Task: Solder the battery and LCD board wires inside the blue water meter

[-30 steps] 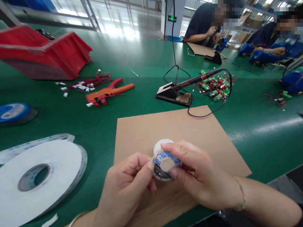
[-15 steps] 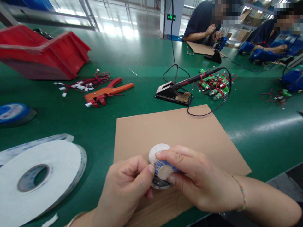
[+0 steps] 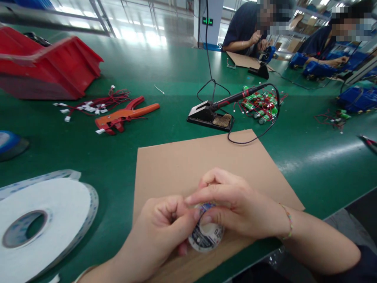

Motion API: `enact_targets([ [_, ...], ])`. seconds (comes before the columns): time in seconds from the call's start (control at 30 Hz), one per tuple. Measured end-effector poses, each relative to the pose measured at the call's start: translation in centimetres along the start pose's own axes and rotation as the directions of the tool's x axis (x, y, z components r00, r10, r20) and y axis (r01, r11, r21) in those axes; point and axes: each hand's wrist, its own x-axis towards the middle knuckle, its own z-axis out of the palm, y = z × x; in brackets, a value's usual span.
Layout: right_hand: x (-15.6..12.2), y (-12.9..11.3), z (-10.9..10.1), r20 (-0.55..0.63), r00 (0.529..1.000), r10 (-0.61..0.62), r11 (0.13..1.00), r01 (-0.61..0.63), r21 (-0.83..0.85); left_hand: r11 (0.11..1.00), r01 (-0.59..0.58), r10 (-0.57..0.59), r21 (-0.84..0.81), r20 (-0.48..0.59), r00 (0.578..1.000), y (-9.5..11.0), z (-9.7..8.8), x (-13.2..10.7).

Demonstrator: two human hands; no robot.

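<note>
A small round solder spool (image 3: 207,237) with a printed label, part of which reads "0.8", is held over the cardboard sheet (image 3: 188,161). My left hand (image 3: 165,226) is closed at the spool's left edge, thumb against its rim. Across the top of the spool reaches my right hand (image 3: 231,204), its thumb pressed on the label and its index finger stretched to my left fingertips. The fingers cover the upper part of the spool. Whether a wire end is pinched between the fingertips, I cannot make out.
Beyond the cardboard stands a soldering iron (image 3: 235,98) in its holder, near green batteries (image 3: 260,104) with red wires. Orange wire strippers (image 3: 126,116), white-plugged leads (image 3: 91,106), a red bin (image 3: 53,67) and a large tape roll (image 3: 64,212) lie leftward. Two people sit across the table.
My right hand has shifted over the spool, its thumb now higher on the label and its fingers nearer my left fingertips. The spool's face has tilted and sits slightly lower.
</note>
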Motion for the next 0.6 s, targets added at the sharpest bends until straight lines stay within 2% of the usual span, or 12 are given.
enact_targets([
  [0.1, 0.3, 0.3, 0.5, -0.059, 0.995, -0.083, 0.996, 0.084, 0.002, 0.997, 0.046, -0.042, -0.066, 0.055, 0.998, 0.2, 0.0, 0.1],
  [0.17, 0.4, 0.5, 0.7, -0.107, 0.99, -0.087, 0.996, 0.089, 0.019, 0.989, 0.063, -0.051, -0.134, 0.094, 0.994, 0.1, 0.0, 0.3],
  [0.37, 0.4, 0.8, 0.8, -0.119, 0.991, 0.053, 0.998, -0.048, 0.048, 0.971, 0.06, -0.03, -0.231, 0.134, 0.991, -0.5, -0.2, 0.5],
  [0.5, 0.3, 1.2, 0.4, -0.221, 0.964, 0.15, 0.985, -0.125, 0.121, 0.966, 0.042, -0.001, -0.254, 0.157, 0.988, -0.5, -0.4, 0.4],
  [0.6, 0.3, 1.5, 0.0, -0.254, 0.95, 0.18, 0.979, -0.148, 0.14, 0.967, 0.021, 0.018, -0.254, 0.149, 0.989, -0.5, -0.4, 0.4],
])
